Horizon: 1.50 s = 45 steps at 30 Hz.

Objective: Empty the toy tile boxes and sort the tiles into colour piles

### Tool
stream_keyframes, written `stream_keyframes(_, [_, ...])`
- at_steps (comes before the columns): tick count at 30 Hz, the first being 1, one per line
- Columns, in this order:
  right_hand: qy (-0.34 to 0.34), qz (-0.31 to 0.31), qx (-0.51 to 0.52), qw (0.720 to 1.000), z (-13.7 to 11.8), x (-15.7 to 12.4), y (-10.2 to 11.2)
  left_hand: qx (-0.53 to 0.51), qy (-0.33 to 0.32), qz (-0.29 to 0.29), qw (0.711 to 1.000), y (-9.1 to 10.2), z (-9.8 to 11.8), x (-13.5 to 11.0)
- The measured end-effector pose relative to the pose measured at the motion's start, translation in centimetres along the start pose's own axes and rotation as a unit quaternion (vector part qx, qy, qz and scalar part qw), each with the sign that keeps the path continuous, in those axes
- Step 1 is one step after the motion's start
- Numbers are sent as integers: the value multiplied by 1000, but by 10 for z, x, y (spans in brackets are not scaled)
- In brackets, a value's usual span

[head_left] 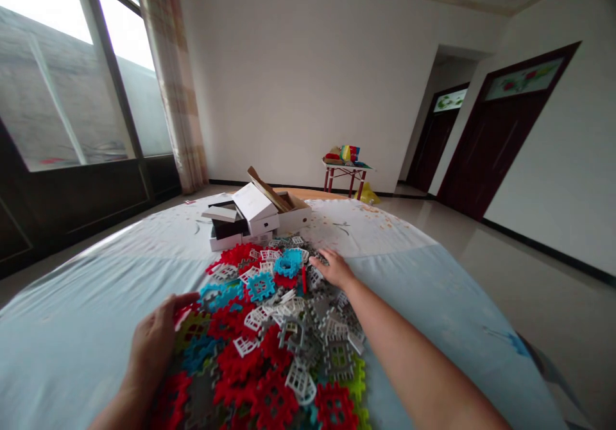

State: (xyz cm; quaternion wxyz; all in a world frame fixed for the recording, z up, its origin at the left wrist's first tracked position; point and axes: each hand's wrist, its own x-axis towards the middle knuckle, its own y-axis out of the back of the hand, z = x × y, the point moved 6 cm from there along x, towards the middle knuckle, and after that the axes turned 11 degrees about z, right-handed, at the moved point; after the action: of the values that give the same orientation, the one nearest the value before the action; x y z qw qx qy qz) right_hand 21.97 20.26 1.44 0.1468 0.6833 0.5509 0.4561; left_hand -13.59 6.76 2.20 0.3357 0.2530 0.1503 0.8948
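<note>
A heap of plastic interlocking building pieces covers the near middle of the table. It mixes red toothed pieces (pixel 274 399), blue toothed pieces (pixel 261 286), grey toothed pieces (pixel 338 358), green pieces (pixel 357 378) and white window-frame pieces (pixel 301 382). At the heap's left edge, my left hand (pixel 156 330) has a finger stretched over red and blue pieces, with nothing visible in its grasp. Toward the far right edge, my right hand (pixel 334 268) reaches over small grey pieces, thumb and fingers apart. A thin red stick (pixel 304 280) lies close to its thumb.
White boxes (pixel 255 208) and a dark open box (pixel 226 221) stand stacked beyond the heap, beside an open carton (pixel 296 215). A pale blue and white cloth (pixel 414 301) covers the round table. A small side table (pixel 347 165) with colourful packages stands by the wall.
</note>
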Motion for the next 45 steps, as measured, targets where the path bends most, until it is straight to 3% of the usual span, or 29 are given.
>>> stream_keyframes(3, [10,-56,56,997,-15,-4,-13,-68,86,-36,993,-4,-6,-3])
stream_keyframes(6, [70,-96,95,988,-42,-18,-13,-73,92,-45,992,-4,-7,-3])
stream_keyframes(12, [138,-171,116,969,-85,-57,6,-76,110,-52,990,-4,-14,0])
stream_keyframes(16, [130,-218,189,949,-87,-74,24,-98,101,-52,989,0,-18,5])
stream_keyframes(23, [-22,-78,274,958,-23,-74,41,-119,162,-30,979,14,-3,-3])
stream_keyframes(27, [-29,-59,250,966,-7,-79,43,-121,172,-44,977,12,0,-5])
stream_keyframes(30, [-12,-76,239,968,-18,-84,50,-92,137,-59,984,6,-7,-2])
stream_keyframes(33, [25,-118,216,969,-39,-93,56,17,41,-81,996,0,-6,-2])
stream_keyframes(36, [81,-148,191,967,-61,-104,63,111,-50,-79,989,-1,6,-7])
stream_keyframes(39, [124,-145,193,963,-76,-110,72,142,-126,-62,980,2,22,-14])
stream_keyframes(41, [113,-107,202,967,-76,-108,80,140,-126,-56,981,6,25,-15])
stream_keyframes(45, [74,-70,197,975,-71,-109,93,144,-40,-43,988,17,12,-8])
